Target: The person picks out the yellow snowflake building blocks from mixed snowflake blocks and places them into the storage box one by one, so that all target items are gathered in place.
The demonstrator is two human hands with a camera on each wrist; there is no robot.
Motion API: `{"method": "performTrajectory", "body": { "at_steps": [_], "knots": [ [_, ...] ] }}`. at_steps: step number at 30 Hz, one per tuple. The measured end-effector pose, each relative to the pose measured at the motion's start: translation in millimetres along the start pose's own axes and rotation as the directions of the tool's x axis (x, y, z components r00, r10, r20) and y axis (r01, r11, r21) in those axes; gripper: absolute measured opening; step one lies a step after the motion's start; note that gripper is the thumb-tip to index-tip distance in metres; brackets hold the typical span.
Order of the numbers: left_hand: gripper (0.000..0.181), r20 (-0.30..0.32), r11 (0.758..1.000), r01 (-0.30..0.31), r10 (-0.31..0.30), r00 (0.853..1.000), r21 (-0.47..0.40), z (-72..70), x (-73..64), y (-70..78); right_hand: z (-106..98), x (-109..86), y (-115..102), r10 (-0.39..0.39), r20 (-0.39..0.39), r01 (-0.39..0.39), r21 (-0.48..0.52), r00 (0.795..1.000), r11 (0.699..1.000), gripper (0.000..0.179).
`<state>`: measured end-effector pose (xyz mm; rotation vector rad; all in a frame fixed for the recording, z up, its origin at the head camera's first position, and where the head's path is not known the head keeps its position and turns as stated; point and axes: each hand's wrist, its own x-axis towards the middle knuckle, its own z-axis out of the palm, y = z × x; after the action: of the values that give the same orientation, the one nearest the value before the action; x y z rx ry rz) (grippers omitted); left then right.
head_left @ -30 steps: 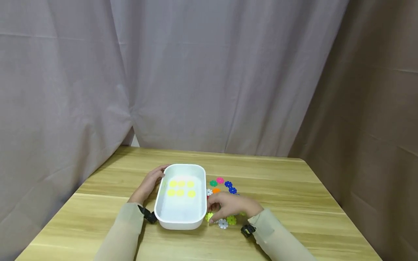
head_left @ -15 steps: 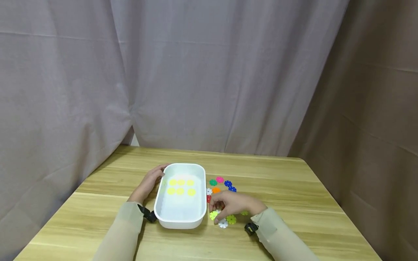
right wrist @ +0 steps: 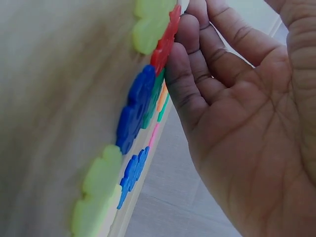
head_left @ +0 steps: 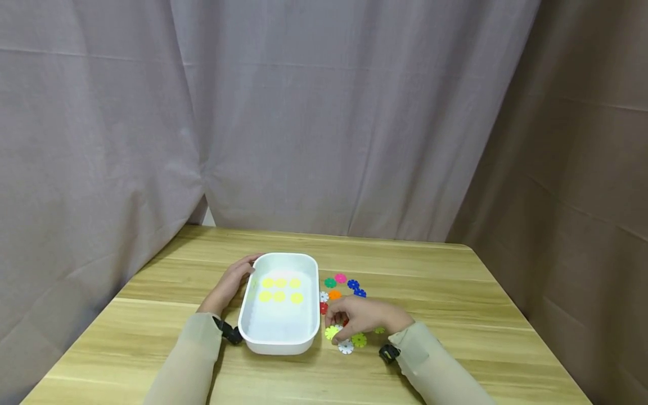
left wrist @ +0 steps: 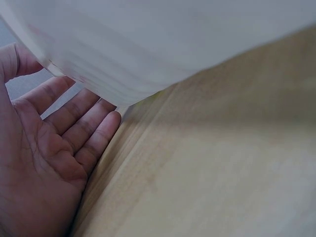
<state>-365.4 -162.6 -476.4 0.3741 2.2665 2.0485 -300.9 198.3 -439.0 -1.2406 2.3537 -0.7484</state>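
Long sleeves, plain, pale beige: left sleeve [head_left: 184,357], right sleeve [head_left: 437,365]. Both end at wrists; cloth lightly creased near right cuff [head_left: 410,343]. Black strap [head_left: 220,325] at left wrist, small boxy black unit [head_left: 235,337] attached. Similar black unit at right wrist [head_left: 388,353], compact, blocky. Finer markings too small to read. Hands bare.

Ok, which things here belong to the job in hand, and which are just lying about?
Likely in the job:
White rectangular tray touched by the left hand
Yellow flower-shaped discs inside and beside it, one at the right hand

Probably just lying about:
Flower-shaped red discs, orange disc, green discs, pink disc, blue discs, white discs
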Motion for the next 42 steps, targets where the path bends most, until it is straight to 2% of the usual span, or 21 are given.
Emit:
{"method": "performTrajectory", "body": {
  "at_steps": [6,15,21,32,39,42],
  "knots": [
    [0.052,0.003,1.000,-0.003,0.003,1.000,-0.005,-0.8,0.3,-1.9,-1.2,0.0,-1.6,0.001,-0.024,-0.002,-0.030,1.000,1.000,0.024],
    [0.052,-0.003,1.000,-0.021,0.020,1.000,-0.007,0.5,0.0,-1.9,-5.4,-1.2,-3.5,-0.090,-0.117,0.079,-0.097,0.989,0.992,0.022],
    [0.052,-0.012,1.000,-0.015,0.015,1.000,-0.013,0.8,-1.3,-0.9,-8.4,-3.4,-3.6,-0.080,-0.164,0.069,-0.074,0.983,0.995,0.023],
    [0.052,0.056,0.998,-0.053,0.055,0.997,-0.040,-4.4,-2.5,1.8,-14.2,-5.0,-0.6,-0.073,-0.204,0.065,-0.046,0.976,0.997,0.021],
    [0.051,0.043,0.998,-0.040,0.042,0.998,-0.048,-3.8,-0.7,0.9,-18.9,-7.4,3.0,-0.110,-0.251,0.104,-0.037,0.962,0.994,0.023],
    [0.051,0.042,0.998,-0.029,0.031,0.999,-0.047,-3.6,-1.6,-0.3,-22.5,-8.1,3.5,-0.146,-0.287,0.141,-0.038,0.947,0.989,0.023]
  ]
}}
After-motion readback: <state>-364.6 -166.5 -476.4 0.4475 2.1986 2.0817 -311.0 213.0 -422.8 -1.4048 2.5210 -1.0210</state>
